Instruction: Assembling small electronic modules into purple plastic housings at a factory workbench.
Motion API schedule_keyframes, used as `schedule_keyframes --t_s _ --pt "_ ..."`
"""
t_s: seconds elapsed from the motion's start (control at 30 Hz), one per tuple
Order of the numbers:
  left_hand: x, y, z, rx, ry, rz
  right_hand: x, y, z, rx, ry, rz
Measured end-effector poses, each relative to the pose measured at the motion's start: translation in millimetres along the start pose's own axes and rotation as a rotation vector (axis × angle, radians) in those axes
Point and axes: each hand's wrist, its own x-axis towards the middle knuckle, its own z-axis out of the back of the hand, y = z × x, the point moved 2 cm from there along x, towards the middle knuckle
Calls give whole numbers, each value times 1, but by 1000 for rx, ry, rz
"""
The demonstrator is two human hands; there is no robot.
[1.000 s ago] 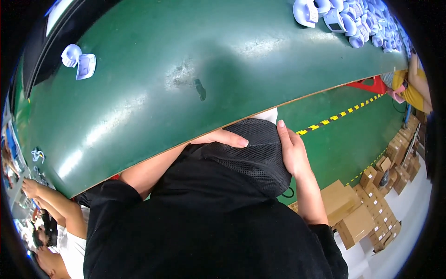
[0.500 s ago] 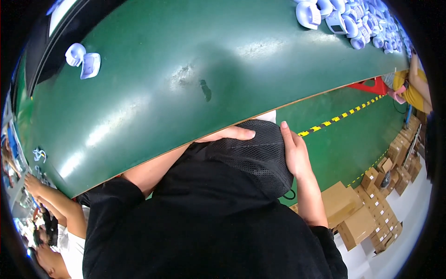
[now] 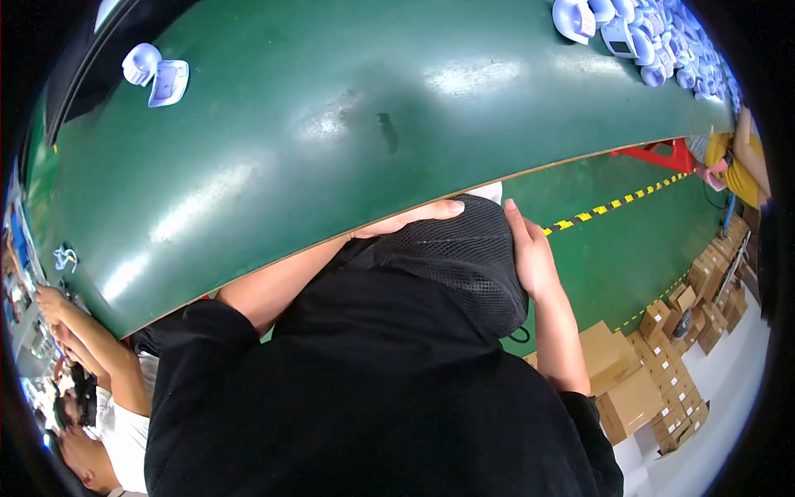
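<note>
A black mesh bag (image 3: 464,253) with a small cord loop at its lower right rests against my black shirt, just below the table's near edge. My left hand (image 3: 421,217) grips its upper left side, the thumb lying along the top and the other fingers hidden. On the bag's right side, my right hand (image 3: 534,257) holds it with fingers pointing up; some of these fingers are out of sight. Between the hands, a bit of something white (image 3: 491,192) shows behind the bag's top; its kind is hidden.
Across the green table (image 3: 273,190), a heap of pale lilac plastic shells (image 3: 654,50) lies far right, with two more shells (image 3: 157,73) far left. Co-workers' arms (image 3: 99,348) show at left and at far right. Cardboard boxes (image 3: 638,398) stand on the floor at right.
The view has shifted slightly, so the table and shells sit differently in the picture. Both hands keep their hold on the bag, which appears a little higher, closer to the table edge.
</note>
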Motion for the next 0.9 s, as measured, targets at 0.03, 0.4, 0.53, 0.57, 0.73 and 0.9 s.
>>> schedule_keyframes --t_s 0.03,0.4,0.53,0.57,0.73,0.9 --pt "0 -1 2 6 -5 -12 1 0 -1 5 -8 -8" --pt "-1 -17 3 39 -23 44 8 0 1 203 57 -79" --pt "-1 -14 0 -13 -69 36 14 -6 1 222 79 -83" --pt "-2 -16 0 -5 -90 40 16 -7 1 229 86 -85" --pt "-2 -20 1 -61 -69 27 14 -5 2 232 78 -90" --pt "-2 -21 4 44 -59 57 2 16 0 153 63 -118"
